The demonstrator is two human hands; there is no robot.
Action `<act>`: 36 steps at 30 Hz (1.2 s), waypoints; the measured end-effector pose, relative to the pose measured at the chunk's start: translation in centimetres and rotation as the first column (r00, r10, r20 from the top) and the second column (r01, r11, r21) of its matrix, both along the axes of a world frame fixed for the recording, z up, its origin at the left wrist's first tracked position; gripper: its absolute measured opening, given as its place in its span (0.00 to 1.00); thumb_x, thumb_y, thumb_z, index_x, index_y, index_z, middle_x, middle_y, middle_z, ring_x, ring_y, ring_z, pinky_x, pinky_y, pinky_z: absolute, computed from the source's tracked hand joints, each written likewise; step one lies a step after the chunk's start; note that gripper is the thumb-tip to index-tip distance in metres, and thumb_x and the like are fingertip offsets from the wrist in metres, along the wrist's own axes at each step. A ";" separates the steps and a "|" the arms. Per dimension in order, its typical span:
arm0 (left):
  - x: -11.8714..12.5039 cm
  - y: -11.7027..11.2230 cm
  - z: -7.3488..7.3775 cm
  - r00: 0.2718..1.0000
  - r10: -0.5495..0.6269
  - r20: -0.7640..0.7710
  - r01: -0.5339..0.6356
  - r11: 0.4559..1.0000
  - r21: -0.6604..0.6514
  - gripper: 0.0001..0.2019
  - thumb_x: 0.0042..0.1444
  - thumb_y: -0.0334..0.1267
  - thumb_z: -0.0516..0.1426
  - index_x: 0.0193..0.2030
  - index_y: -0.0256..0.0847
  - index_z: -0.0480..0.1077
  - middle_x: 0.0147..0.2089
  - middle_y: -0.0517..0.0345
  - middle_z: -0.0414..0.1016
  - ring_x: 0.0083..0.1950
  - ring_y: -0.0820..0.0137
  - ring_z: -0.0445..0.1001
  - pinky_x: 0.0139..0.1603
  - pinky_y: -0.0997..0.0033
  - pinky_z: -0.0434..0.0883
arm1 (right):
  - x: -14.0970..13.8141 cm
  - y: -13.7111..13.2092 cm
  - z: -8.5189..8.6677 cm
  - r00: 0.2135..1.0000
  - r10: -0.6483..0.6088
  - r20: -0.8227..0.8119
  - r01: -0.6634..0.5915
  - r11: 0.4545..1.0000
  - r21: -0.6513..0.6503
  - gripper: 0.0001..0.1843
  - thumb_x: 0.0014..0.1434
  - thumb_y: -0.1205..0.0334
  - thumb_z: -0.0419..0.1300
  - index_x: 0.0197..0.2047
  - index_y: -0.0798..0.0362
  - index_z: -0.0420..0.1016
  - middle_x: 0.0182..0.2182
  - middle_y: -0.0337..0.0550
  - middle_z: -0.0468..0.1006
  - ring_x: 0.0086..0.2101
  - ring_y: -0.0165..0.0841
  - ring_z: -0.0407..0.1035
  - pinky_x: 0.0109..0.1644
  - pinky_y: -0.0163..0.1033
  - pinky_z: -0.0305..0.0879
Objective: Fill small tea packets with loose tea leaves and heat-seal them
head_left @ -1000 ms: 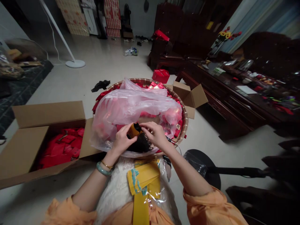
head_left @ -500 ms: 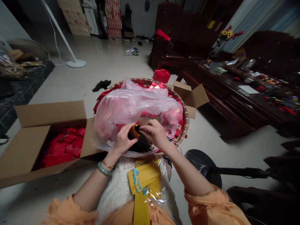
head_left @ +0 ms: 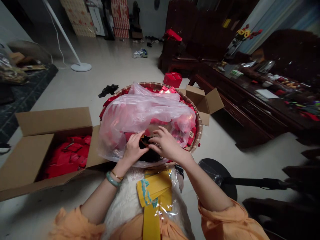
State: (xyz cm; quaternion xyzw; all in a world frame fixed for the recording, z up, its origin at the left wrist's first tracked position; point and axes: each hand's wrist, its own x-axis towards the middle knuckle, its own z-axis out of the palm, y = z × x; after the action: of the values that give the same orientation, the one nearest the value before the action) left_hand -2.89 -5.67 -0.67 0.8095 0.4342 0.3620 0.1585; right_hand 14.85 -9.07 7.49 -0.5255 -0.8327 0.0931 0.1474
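My left hand (head_left: 133,149) is closed on a small yellow packet (head_left: 143,136), holding its mouth open between thumb and fingers. At that mouth is my right hand (head_left: 167,143), its fingers curved and apart; whether they touch the packet I cannot tell. Dark loose material (head_left: 150,156) lies under both hands inside a pinkish clear plastic bag (head_left: 140,108). The bag rests in a round woven basket (head_left: 199,133) with many red packets around it. Flat yellow packets (head_left: 156,188) lie fanned on clear plastic on my lap.
At left, an open cardboard box (head_left: 27,155) holds red packets (head_left: 68,156). Another open box (head_left: 200,100) stands behind the basket at right, near a red box (head_left: 172,79). A black round stand base (head_left: 217,173) is close on my right. A dark wooden table (head_left: 250,110) runs along the right.
My right hand's fingers have spread from a pinch and come closer to the packet's mouth. The yellow packet has tilted, showing less yellow. My left hand keeps its hold.
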 end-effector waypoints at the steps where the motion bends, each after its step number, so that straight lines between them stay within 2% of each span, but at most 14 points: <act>1: 0.1 0.0 -0.1 1.000 -0.002 -0.010 0.002 1.000 0.000 0.31 0.47 0.40 0.63 0.59 0.41 0.60 0.52 0.47 0.71 0.51 0.57 0.69 0.53 0.55 0.68 | -0.2 -0.1 -0.1 0.998 -0.011 0.055 0.012 1.000 -0.004 0.15 0.59 0.53 0.58 0.45 0.52 0.78 0.50 0.54 0.69 0.59 0.48 0.53 0.58 0.54 0.56; 5: 0.4 0.0 -0.4 0.998 -0.029 -0.049 0.028 1.000 -0.005 0.33 0.47 0.39 0.63 0.60 0.41 0.59 0.52 0.47 0.72 0.50 0.56 0.68 0.52 0.56 0.69 | -1.5 0.0 -1.0 0.977 -0.044 0.209 0.057 0.997 -0.057 0.17 0.57 0.51 0.60 0.42 0.54 0.79 0.49 0.56 0.70 0.60 0.52 0.50 0.58 0.55 0.55; 9: 0.5 -0.1 -0.3 0.996 -0.039 -0.075 0.038 0.999 -0.022 0.32 0.46 0.34 0.62 0.60 0.41 0.60 0.52 0.48 0.72 0.50 0.57 0.67 0.52 0.56 0.68 | -1.6 0.5 -1.5 0.970 -0.034 0.241 0.054 0.996 -0.075 0.14 0.60 0.55 0.57 0.41 0.53 0.79 0.42 0.53 0.74 0.52 0.45 0.61 0.52 0.47 0.60; 11: 0.3 0.1 0.0 0.996 -0.063 -0.061 0.061 0.997 -0.037 0.31 0.47 0.36 0.62 0.59 0.41 0.62 0.52 0.50 0.72 0.50 0.58 0.67 0.53 0.55 0.68 | -0.9 0.7 -1.5 0.976 -0.056 0.212 0.075 0.994 -0.085 0.14 0.63 0.57 0.54 0.42 0.54 0.78 0.38 0.51 0.74 0.43 0.39 0.67 0.45 0.41 0.63; 13: 0.0 0.5 0.3 0.996 -0.091 -0.022 0.089 0.993 -0.072 0.28 0.47 0.39 0.63 0.57 0.41 0.65 0.50 0.50 0.73 0.52 0.58 0.67 0.54 0.55 0.68 | -0.1 1.0 -1.2 0.988 -0.079 0.136 0.093 0.990 -0.106 0.14 0.64 0.60 0.52 0.44 0.54 0.77 0.36 0.49 0.74 0.36 0.34 0.69 0.39 0.37 0.62; 16: -0.3 1.4 0.9 0.985 -0.136 0.106 0.156 0.967 -0.203 0.23 0.49 0.41 0.62 0.53 0.40 0.68 0.51 0.50 0.74 0.53 0.59 0.69 0.55 0.54 0.68 | 1.2 1.5 -0.5 0.997 -0.060 -0.045 0.056 0.993 -0.101 0.13 0.64 0.63 0.52 0.45 0.54 0.76 0.35 0.46 0.74 0.34 0.31 0.69 0.38 0.34 0.61; 18: -0.5 1.7 1.3 0.950 -0.180 0.254 0.265 0.897 -0.355 0.22 0.50 0.42 0.60 0.52 0.39 0.69 0.51 0.49 0.74 0.52 0.60 0.72 0.53 0.55 0.70 | 1.8 1.9 -0.1 0.983 -0.035 -0.183 0.020 0.997 -0.079 0.12 0.63 0.64 0.53 0.42 0.55 0.77 0.34 0.45 0.74 0.34 0.30 0.68 0.39 0.33 0.61; 22: -0.3 1.5 2.3 0.860 -0.160 0.485 0.462 0.646 -0.607 0.22 0.53 0.45 0.58 0.53 0.38 0.67 0.46 0.51 0.77 0.39 0.62 0.78 0.39 0.62 0.76 | 2.3 2.2 0.3 0.911 -0.080 -0.404 0.029 0.991 -0.131 0.11 0.62 0.65 0.53 0.34 0.56 0.77 0.31 0.42 0.72 0.32 0.29 0.68 0.38 0.33 0.62; 24: -0.1 1.1 2.7 0.850 -0.113 0.514 0.474 0.589 -0.655 0.23 0.53 0.47 0.58 0.54 0.38 0.66 0.43 0.52 0.78 0.34 0.64 0.78 0.34 0.63 0.76 | 2.3 2.2 0.2 0.898 -0.140 -0.417 0.098 0.988 -0.120 0.08 0.59 0.64 0.57 0.35 0.56 0.77 0.34 0.43 0.71 0.34 0.30 0.67 0.40 0.34 0.63; 27: 0.3 0.7 3.1 0.860 -0.084 0.503 0.441 0.617 -0.652 0.26 0.50 0.48 0.60 0.54 0.37 0.66 0.41 0.52 0.78 0.35 0.63 0.78 0.34 0.65 0.76 | 2.3 2.1 0.2 0.906 -0.198 -0.374 0.209 0.978 -0.013 0.10 0.54 0.62 0.62 0.39 0.56 0.78 0.37 0.46 0.70 0.39 0.34 0.64 0.46 0.39 0.62; 29: 0.5 0.6 3.2 0.875 -0.094 0.475 0.415 0.651 -0.635 0.27 0.49 0.47 0.61 0.53 0.36 0.66 0.43 0.51 0.77 0.39 0.63 0.77 0.37 0.65 0.75 | 2.2 2.1 0.4 0.913 -0.200 -0.356 0.207 0.978 -0.017 0.14 0.53 0.61 0.64 0.43 0.55 0.77 0.37 0.46 0.73 0.42 0.36 0.63 0.48 0.41 0.61; 32: 0.6 0.6 3.0 0.898 -0.134 0.419 0.380 0.714 -0.588 0.26 0.48 0.43 0.62 0.53 0.37 0.66 0.47 0.51 0.76 0.44 0.62 0.76 0.45 0.63 0.73 | 2.2 2.4 0.6 0.914 -0.160 -0.373 0.101 0.980 -0.172 0.14 0.52 0.58 0.64 0.40 0.56 0.78 0.32 0.43 0.75 0.39 0.35 0.64 0.44 0.38 0.61; 34: 0.7 0.6 2.8 0.909 -0.169 0.381 0.370 0.748 -0.551 0.25 0.46 0.40 0.63 0.52 0.37 0.67 0.48 0.52 0.75 0.48 0.61 0.74 0.50 0.63 0.70 | 2.2 2.7 0.5 0.897 -0.143 -0.418 0.001 0.946 -0.323 0.13 0.53 0.55 0.62 0.34 0.58 0.77 0.27 0.39 0.73 0.31 0.31 0.64 0.36 0.34 0.60; 36: 0.8 0.5 2.7 0.915 -0.194 0.354 0.370 0.756 -0.540 0.25 0.44 0.39 0.64 0.51 0.38 0.68 0.49 0.52 0.74 0.49 0.61 0.73 0.51 0.63 0.69 | 2.2 2.9 0.3 0.874 -0.157 -0.460 -0.070 0.896 -0.439 0.16 0.54 0.53 0.60 0.31 0.60 0.75 0.24 0.36 0.71 0.26 0.27 0.62 0.29 0.32 0.56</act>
State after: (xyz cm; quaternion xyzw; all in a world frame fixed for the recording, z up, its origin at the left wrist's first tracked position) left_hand -2.11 -5.18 2.01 0.7159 0.3709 0.2880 0.5168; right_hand 17.01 -6.16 7.78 -0.5241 -0.7133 0.4046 0.2300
